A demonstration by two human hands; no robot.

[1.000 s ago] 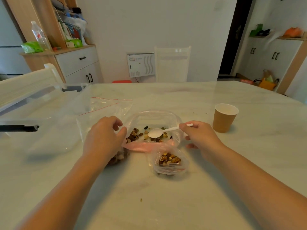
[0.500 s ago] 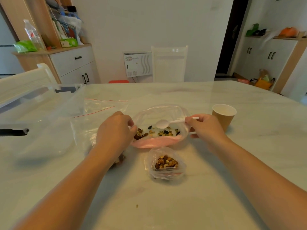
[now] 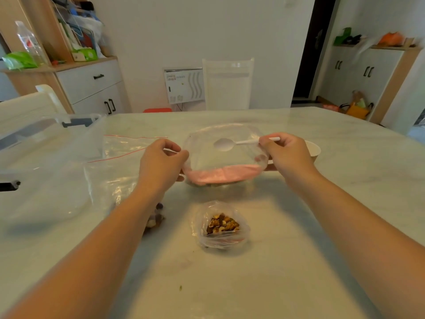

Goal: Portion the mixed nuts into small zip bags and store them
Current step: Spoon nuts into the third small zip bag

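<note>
At the far left a clear plastic storage bin (image 3: pixel 34 143) sits on the tabletop (image 3: pixel 230 284), with flat empty zip bags (image 3: pixel 119 148) lying beside it — their red seal lines show. The left hand (image 3: pixel 161 164) pinches the left rim of the large nut bag (image 3: pixel 225 157), which is held up off the surface with its mouth spread wide; its pink band faces the camera and hides the nuts inside. The right hand (image 3: pixel 287 155) grips the bag's right rim and pinches the handle of a white plastic spoon (image 3: pixel 232 143), whose empty bowl hangs over the opening. Nearer the camera, a small zip bag (image 3: pixel 220 226) stands open and partly filled with mixed nuts. This looks like the scooping step: next the spoon must dip into the big bag and carry a load down to the small one. A paper cup (image 3: pixel 314 150) sits just behind the right hand — a likely thing to knock.
</note>
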